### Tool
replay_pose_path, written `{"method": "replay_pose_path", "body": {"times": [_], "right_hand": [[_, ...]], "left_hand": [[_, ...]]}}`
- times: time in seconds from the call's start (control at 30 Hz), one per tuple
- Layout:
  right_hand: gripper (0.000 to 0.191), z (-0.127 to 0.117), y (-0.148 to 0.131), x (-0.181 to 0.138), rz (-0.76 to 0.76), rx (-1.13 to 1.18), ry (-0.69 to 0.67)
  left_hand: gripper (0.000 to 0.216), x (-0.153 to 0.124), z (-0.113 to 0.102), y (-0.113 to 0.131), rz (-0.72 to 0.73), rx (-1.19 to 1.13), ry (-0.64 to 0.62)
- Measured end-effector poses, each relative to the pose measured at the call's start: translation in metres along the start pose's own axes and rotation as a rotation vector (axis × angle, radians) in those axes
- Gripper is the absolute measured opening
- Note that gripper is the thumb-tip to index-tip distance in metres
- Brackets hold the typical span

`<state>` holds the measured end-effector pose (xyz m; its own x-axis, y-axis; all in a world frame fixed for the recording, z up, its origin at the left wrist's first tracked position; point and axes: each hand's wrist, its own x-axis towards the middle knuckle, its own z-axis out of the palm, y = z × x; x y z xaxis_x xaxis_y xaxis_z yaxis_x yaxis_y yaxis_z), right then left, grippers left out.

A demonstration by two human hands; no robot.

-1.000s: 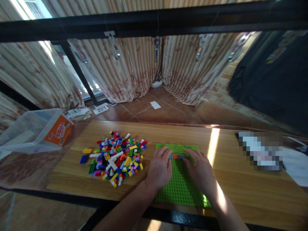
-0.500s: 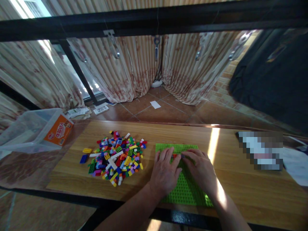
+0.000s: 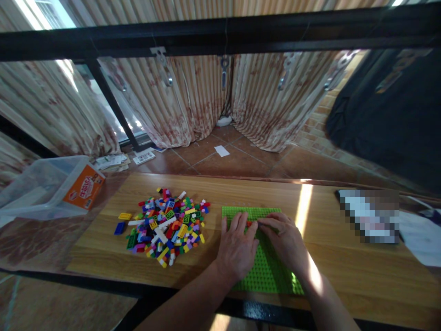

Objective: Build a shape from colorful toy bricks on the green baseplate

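The wooden worktop (image 3: 372, 280) stands on a tiled floor (image 3: 248, 163) before striped, red-patterned curtains (image 3: 196, 101). Against its near edge, right of the middle, lies a green baseplate (image 3: 263, 278). The left hand (image 3: 237, 246) rests spread over it, fingertips beside a small orange brick (image 3: 249, 223); the right hand (image 3: 284, 234) is close by, fingertips bunched, grip hidden. Mixed bricks (image 3: 168, 227) heap toward the left edge. Beyond that edge, a clear bin (image 3: 41, 184) bears an orange label (image 3: 85, 186) with white Chinese characters, too soft to read surely.
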<state>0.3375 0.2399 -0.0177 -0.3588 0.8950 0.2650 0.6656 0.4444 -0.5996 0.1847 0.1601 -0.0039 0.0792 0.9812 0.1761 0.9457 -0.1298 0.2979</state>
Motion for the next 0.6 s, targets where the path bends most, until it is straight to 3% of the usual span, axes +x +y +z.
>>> {"method": "replay_pose_path", "body": {"times": [0.6], "right_hand": [[0.018,0.0012,0.0044,0.0038,0.014,0.021,-0.005]], "left_hand": [[0.040,0.0016,-0.0013,0.0034,-0.003,0.069,-0.026]]}}
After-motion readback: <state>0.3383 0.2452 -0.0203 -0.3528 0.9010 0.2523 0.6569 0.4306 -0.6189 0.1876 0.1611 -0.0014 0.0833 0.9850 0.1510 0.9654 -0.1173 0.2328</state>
